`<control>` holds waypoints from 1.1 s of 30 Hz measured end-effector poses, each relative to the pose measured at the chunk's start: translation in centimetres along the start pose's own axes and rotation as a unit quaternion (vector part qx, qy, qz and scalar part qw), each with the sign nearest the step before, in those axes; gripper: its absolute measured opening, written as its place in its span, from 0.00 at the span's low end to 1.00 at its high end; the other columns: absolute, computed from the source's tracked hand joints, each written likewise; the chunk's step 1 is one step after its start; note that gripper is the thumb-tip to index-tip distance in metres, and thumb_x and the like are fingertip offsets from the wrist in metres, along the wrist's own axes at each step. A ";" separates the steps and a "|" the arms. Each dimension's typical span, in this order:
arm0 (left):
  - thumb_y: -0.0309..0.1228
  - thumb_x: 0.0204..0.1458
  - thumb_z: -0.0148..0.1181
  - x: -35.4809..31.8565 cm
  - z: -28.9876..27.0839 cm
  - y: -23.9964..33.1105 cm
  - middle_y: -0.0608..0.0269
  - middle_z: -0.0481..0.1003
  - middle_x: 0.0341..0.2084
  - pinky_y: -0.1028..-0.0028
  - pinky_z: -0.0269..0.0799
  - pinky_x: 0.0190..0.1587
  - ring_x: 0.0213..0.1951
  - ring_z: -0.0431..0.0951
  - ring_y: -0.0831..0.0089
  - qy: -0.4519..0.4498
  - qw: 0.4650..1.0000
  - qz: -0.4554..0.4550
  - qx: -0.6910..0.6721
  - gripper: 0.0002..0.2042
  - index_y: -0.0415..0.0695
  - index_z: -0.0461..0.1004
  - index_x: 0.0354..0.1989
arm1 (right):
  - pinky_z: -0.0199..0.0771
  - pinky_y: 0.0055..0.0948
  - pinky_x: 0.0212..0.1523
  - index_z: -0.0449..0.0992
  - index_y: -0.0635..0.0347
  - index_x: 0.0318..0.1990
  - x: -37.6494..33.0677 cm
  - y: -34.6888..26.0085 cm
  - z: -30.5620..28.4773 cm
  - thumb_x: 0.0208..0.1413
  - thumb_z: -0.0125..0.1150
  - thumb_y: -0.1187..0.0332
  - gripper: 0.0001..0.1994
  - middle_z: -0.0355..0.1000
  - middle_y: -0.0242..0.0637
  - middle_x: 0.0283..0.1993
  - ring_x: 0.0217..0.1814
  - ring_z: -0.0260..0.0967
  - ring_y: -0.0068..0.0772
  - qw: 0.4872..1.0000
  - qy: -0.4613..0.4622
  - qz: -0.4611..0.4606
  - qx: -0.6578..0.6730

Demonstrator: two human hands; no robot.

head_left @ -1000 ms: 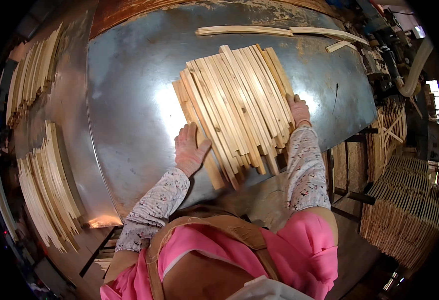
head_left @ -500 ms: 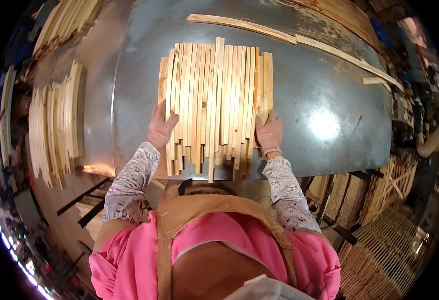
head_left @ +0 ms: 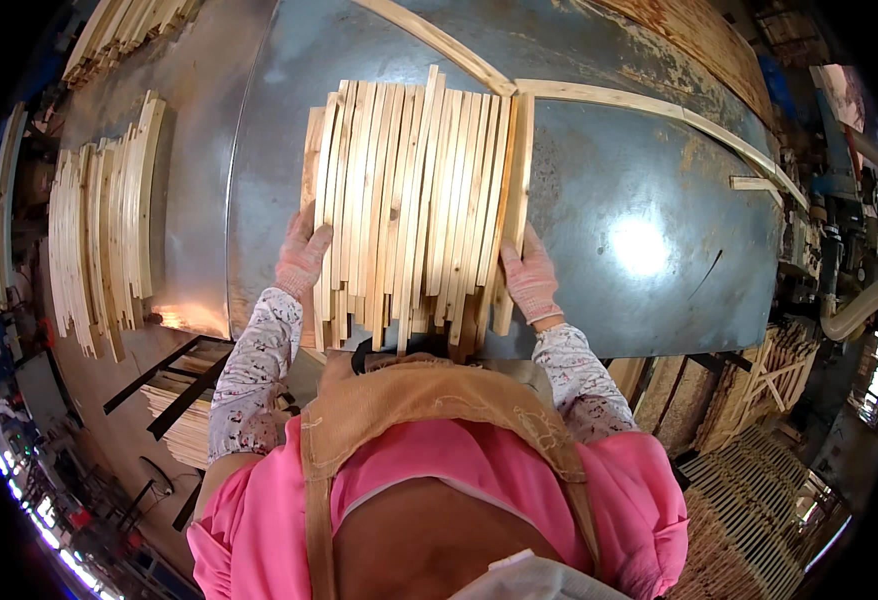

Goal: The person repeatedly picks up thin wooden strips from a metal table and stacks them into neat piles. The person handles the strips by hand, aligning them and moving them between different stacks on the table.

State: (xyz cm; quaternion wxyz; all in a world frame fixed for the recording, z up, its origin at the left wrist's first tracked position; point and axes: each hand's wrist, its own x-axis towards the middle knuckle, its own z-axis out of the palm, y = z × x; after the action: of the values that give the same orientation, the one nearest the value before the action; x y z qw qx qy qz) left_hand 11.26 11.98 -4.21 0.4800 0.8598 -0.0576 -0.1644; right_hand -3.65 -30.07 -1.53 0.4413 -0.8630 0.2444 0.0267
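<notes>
A wide bundle of thin, pale wooden strips [head_left: 399,190] lies in front of me, their near ends uneven and reaching the table's front edge. My left hand [head_left: 302,252], in a pinkish knit glove, grips the bundle's left side, with the thumb at its edge. On the opposite side my right hand [head_left: 530,275], gloved alike, grips the outermost strip [head_left: 521,180], with the thumb over it. The fingers beneath or behind the wood are partly hidden. One strip in the middle sticks out past the others at the far end.
The metal-topped table [head_left: 649,170] carries long loose battens [head_left: 439,42] along its far side. To the left lies another stack of strips [head_left: 104,225], with more wood [head_left: 124,40] behind it. Slatted wooden pieces [head_left: 744,500] are piled at the lower right.
The right-hand edge of the bundle has drawn in, and its outer strip now stands nearly against the rest. The far battens now meet at a sharper angle. The view has shifted slightly.
</notes>
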 end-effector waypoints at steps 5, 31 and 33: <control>0.52 0.66 0.59 -0.9 0.5 -2.5 0.47 0.67 0.74 0.56 0.47 0.80 0.78 0.55 0.47 0.028 0.996 -0.026 -0.082 0.37 0.41 0.64 0.78 | 0.69 0.48 0.71 0.67 0.57 0.76 1.3 -3.2 -0.8 0.70 0.60 0.49 0.34 0.75 0.59 0.66 0.71 0.70 0.61 0.996 -0.038 -0.026 -0.072; 0.42 0.69 0.63 -1.3 -0.2 2.2 0.47 0.65 0.75 0.62 0.62 0.76 0.74 0.67 0.54 0.088 0.985 -0.024 0.148 0.23 0.43 0.79 0.66 | 0.70 0.49 0.69 0.82 0.56 0.62 6.5 -7.1 -0.9 0.69 0.54 0.44 0.28 0.81 0.52 0.57 0.65 0.73 0.58 0.975 -0.048 -0.026 -0.217; 0.45 0.71 0.59 -1.2 -0.6 3.2 0.46 0.64 0.76 0.62 0.62 0.76 0.74 0.67 0.52 0.069 0.988 -0.046 0.128 0.24 0.41 0.79 0.66 | 0.70 0.48 0.70 0.81 0.57 0.64 6.5 -6.0 -0.6 0.70 0.53 0.44 0.29 0.80 0.53 0.61 0.67 0.73 0.58 0.992 -0.045 -0.010 -0.116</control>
State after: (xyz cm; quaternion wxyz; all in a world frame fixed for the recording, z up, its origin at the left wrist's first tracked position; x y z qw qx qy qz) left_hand 10.56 11.09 -0.97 0.3603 0.9253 -0.0052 -0.1184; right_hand 4.61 -30.20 1.65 0.3494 -0.9086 0.2108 0.0891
